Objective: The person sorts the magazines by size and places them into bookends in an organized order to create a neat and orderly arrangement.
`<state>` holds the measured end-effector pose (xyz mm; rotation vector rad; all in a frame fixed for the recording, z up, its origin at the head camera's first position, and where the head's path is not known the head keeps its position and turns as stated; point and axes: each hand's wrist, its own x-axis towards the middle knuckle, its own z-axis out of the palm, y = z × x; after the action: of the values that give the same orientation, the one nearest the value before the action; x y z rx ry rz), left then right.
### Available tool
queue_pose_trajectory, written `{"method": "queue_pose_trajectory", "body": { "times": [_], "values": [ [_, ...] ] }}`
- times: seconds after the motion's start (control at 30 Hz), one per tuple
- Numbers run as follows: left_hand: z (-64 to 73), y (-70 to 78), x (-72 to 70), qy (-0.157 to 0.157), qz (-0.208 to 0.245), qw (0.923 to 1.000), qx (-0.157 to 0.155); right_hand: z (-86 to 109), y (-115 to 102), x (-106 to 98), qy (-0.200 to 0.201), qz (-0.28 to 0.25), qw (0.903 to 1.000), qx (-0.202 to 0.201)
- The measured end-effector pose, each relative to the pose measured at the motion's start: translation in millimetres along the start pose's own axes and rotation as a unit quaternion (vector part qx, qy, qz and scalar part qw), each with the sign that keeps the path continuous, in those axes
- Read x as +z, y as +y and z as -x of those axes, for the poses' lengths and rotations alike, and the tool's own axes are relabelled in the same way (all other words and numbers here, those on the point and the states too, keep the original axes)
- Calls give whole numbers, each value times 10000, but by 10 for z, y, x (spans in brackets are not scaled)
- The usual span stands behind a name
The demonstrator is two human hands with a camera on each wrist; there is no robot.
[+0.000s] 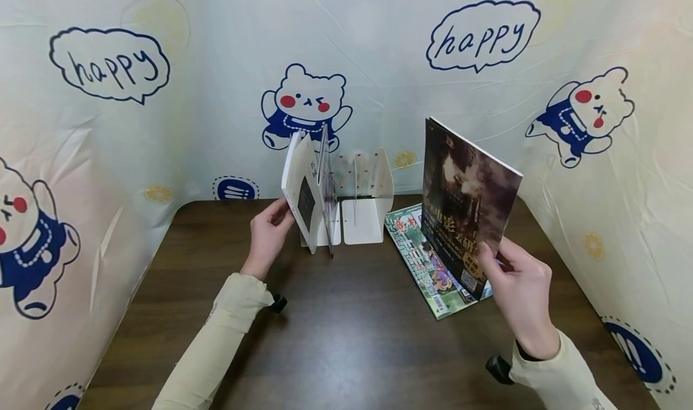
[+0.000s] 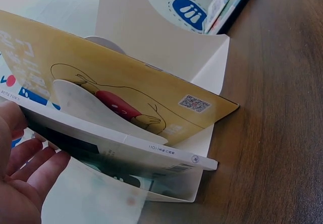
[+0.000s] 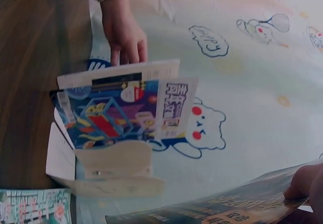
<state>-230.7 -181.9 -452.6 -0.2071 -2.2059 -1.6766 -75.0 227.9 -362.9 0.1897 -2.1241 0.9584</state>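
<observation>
My left hand (image 1: pixel 269 235) holds a white book (image 1: pixel 304 199) by its near side, thumb at the spine and fingers against the cover. That book stands slightly tilted in a white desktop book rack (image 1: pixel 363 220). Beside it in the rack is a thin magazine (image 3: pixel 113 115), its other side yellow (image 2: pixel 131 90) in the left wrist view. My right hand (image 1: pixel 522 296) pinches a dark brown magazine (image 1: pixel 462 202) near its lower right edge, holding it upright. Behind and below it a green, colourful magazine (image 1: pixel 428 272) lies flat; whether the two touch I cannot tell.
The rack's right section has upright dividers (image 1: pixel 383 175) and stands near the back edge of the dark wooden table (image 1: pixel 346 338). Printed fabric (image 1: pixel 390 97) with bears and "happy" bubbles hangs around the back and sides. Dark wrist devices (image 1: pixel 498 369) sit at both cuffs.
</observation>
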Motion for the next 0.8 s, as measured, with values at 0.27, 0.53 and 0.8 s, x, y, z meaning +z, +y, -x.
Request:
{"method": "queue_pose_trajectory", "body": {
  "times": [0.27, 0.53, 0.8],
  "values": [
    [71, 287, -21, -92, -17, 9996, -251, 6, -153, 91, -102, -389, 9990, -197],
    [99, 362, -30, -124, -75, 9996, -246, -9, -253, 278, -386, -641, 9960, -492],
    [82, 337, -22, -76, -45, 9998, -183, -35, -346, 498, -638, -929, 9927, -436]
  ]
}}
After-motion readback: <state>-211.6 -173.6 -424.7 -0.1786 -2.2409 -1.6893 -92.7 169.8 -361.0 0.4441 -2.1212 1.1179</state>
